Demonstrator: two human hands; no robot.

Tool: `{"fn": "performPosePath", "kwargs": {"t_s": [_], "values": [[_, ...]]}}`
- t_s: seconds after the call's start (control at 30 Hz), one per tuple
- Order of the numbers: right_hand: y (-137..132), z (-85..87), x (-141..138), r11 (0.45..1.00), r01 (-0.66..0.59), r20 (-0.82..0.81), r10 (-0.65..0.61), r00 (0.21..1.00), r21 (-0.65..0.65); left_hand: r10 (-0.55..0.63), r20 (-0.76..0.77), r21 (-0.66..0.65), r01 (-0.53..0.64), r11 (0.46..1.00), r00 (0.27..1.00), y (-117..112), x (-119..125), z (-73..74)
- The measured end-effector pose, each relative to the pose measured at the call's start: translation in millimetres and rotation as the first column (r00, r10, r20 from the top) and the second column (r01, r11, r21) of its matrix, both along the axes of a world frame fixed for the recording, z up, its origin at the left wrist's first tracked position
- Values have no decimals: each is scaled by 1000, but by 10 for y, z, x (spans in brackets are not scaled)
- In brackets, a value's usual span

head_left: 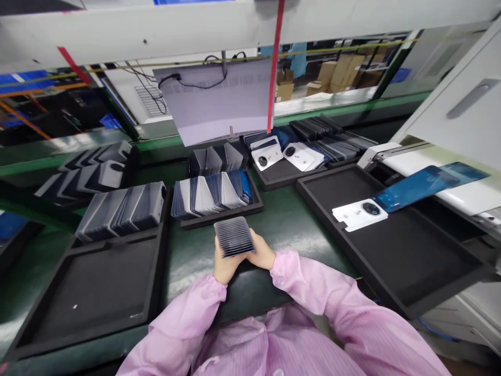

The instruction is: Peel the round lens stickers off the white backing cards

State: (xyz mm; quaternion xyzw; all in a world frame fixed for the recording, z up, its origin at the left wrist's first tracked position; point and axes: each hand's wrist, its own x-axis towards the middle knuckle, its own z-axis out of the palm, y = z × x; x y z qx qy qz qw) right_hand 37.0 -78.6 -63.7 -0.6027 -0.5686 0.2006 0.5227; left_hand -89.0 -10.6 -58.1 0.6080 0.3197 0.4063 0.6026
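Between my two hands I hold a stack of thin dark panels (235,236), its layered edges turned towards me. My left hand (227,265) wraps the stack's left and lower side. On the right and from below, my right hand (261,251) grips it. Just beyond the stack, a black tray (256,201) holds rows of thin phone panels (211,193), white and dark blue, standing on edge. To the left, a bigger black tray (97,284) has grey and dark panels (121,211) lined up along its far side.
At the right, a white phone back panel (360,214) with a round camera cutout lies on a black tray (415,250). Blue film (426,185) sticks out of a white machine (442,151). A hanging sheet (219,104), a red strap (275,68) and cables are ahead.
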Motion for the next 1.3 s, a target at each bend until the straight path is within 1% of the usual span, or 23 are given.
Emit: {"fn": "performPosePath", "kwargs": {"t_s": [0.07,0.13,0.2,0.27,0.37,0.4,0.47,0.57,0.63,0.73,0.83,0.9,0.97,1.03,1.13,1.23,1.3], "values": [[10,11,-9,1000,19,7,-19,1000,-10,14,-1,7,-14,1000,1000,-20,5,-21],[6,36,-33,999,43,16,-42,999,-30,37,24,38,-38,999,999,-70,9,-11],[-7,82,-82,996,66,24,-64,998,-58,74,56,60,-77,995,996,-131,11,27],[-17,161,-155,989,107,75,-100,992,-98,110,78,38,-113,993,991,-167,13,82],[-6,335,-292,968,182,273,-131,953,-171,128,156,-72,-119,990,979,-122,3,172],[3,399,-338,961,203,343,-130,930,-187,133,199,-119,-110,987,971,-85,-6,198],[22,517,-422,954,224,432,-120,894,-199,156,287,-240,-87,967,945,-5,-28,242],[33,632,-501,955,238,481,-126,868,-180,185,348,-380,-42,924,919,75,-65,281],[17,664,-513,959,228,479,-124,869,-166,177,353,-409,-19,912,919,92,-86,301],[-36,681,-487,978,173,417,-110,902,-118,137,371,-417,33,908,918,102,-118,347],[-91,685,-442,994,95,295,-76,953,-53,82,406,-433,113,894,910,127,-158,409],[-111,685,-415,997,55,214,-41,976,-58,61,411,-432,136,891,910,148,-181,440],[-116,685,-392,996,22,149,-8,989,-88,60,407,-420,129,898,912,165,-195,457],[-110,691,-367,993,-1,85,11,996,-114,71,402,-421,115,900,913,173,-202,464],[-95,707,-322,988,-13,-53,5,999,-151,84,382,-464,112,879,920,176,-210,478],[-90,715,-286,986,-32,-197,-1,980,-166,89,377,-498,122,858,922,172,-228,510],[-93,710,-278,986,-45,-251,3,968,-160,93,377,-508,122,852,922,164,-245,537]]}}
